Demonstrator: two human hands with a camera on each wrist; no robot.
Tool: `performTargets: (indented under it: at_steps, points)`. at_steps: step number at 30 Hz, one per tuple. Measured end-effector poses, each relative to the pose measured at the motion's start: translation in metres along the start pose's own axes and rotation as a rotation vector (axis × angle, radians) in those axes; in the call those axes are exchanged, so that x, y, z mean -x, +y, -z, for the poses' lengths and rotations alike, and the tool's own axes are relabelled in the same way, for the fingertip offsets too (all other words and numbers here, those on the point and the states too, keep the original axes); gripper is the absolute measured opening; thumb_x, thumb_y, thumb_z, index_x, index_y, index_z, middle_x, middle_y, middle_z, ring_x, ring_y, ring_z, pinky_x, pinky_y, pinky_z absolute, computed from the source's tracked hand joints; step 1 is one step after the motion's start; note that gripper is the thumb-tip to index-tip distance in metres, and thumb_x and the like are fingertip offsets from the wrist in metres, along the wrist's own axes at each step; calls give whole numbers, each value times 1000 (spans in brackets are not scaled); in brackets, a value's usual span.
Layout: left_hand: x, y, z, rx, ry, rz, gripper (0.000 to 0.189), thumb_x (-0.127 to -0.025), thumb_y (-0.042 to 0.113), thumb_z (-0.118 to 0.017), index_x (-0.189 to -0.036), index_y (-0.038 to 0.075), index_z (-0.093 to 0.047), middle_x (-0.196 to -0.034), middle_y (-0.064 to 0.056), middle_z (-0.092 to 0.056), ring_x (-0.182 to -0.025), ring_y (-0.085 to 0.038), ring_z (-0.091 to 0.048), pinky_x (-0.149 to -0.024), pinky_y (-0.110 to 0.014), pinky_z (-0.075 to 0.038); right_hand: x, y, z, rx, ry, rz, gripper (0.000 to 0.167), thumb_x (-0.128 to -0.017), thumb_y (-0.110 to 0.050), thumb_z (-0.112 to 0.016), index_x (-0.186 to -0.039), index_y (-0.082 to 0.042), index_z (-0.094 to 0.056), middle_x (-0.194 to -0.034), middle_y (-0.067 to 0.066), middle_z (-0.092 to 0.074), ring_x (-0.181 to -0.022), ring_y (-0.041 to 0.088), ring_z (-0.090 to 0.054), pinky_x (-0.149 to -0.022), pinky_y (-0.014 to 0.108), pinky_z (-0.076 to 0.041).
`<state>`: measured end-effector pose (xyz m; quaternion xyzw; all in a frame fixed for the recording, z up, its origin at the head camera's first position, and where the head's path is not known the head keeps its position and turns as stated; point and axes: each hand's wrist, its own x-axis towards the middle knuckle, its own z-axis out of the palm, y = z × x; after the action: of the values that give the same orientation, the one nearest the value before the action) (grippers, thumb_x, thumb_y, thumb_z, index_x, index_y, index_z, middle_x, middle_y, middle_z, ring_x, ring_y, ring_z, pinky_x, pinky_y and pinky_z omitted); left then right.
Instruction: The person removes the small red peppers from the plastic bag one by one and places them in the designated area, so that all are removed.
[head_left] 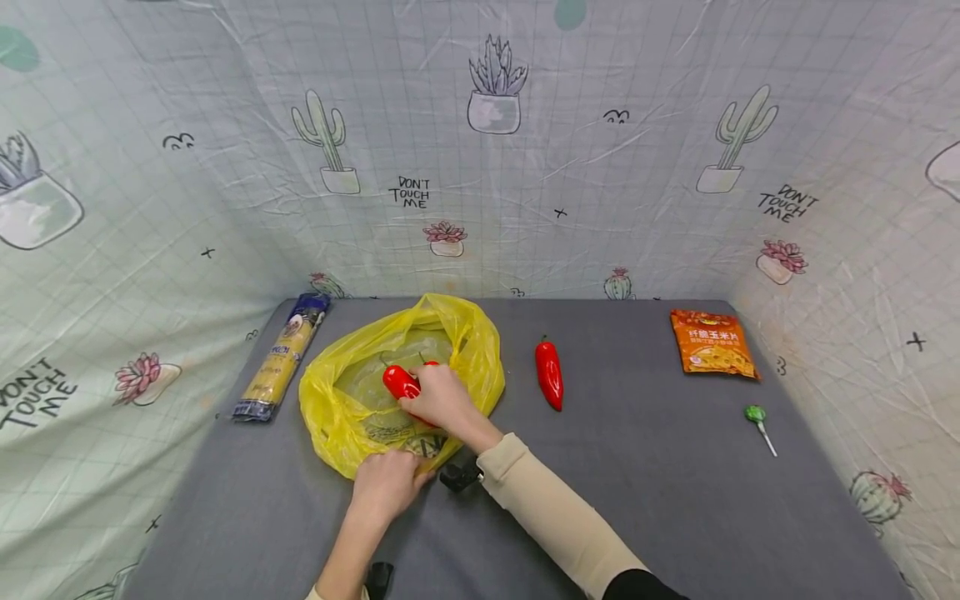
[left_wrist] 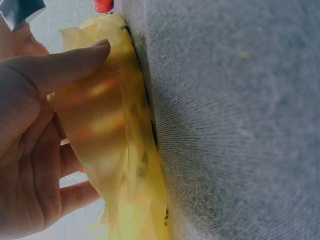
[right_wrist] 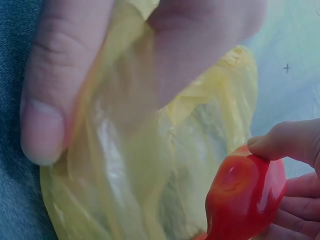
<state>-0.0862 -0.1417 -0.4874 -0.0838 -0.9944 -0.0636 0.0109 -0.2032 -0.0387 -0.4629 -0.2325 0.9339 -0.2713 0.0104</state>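
Note:
A yellow plastic bag (head_left: pixel 324 408) lies on the grey table with its mouth spread wide. My left hand (head_left: pixel 386 483) pinches its near rim, thumb outside and fingers inside, as the left wrist view shows with the thin bag film (left_wrist: pixel 100 130) between them. Over the bag's mouth, my right hand (head_left: pixel 444 400) grips a red chili pepper (head_left: pixel 400 382), which looks glossy in the right wrist view (right_wrist: pixel 245 195). A second bit of red with a stem shows beyond its fingers; whether it is held too is unclear. Another red chili pepper (head_left: pixel 549 373) lies right of the bag.
Left of the bag lies a long yellow-and-blue packet (head_left: pixel 281 358). An orange snack packet (head_left: pixel 715 344) is at the back right, with a green lollipop (head_left: pixel 757 417) nearer the right edge. A patterned cloth (head_left: pixel 525 208) hangs behind the table (head_left: pixel 637 467) and along both sides.

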Motion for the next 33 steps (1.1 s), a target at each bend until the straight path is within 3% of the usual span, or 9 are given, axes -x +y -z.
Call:
performTargets:
  at_steps: [19, 33]
  points:
    - [4, 1, -5, 18, 39, -12, 21, -77, 37, -82, -82, 17, -78, -70, -3, -71, -58, -24, -64, -52, -38, -46, 11, 11, 11, -83, 27, -55, 47, -85, -29, -76, -127, -9, -66, -105, 8, -76, -77, 11, -69, -60, 18, -51]
    - [2, -1, -2, 36, 21, 13, 21, -80, 36, -81, -89, 17, -79, -75, -3, -73, -59, -24, -64, -52, -38, -46, 9, 21, 21, -73, 63, -72, 48, -84, -27, -75, -127, -7, -66, -104, 10, -76, -76, 14, -69, -60, 21, -52]
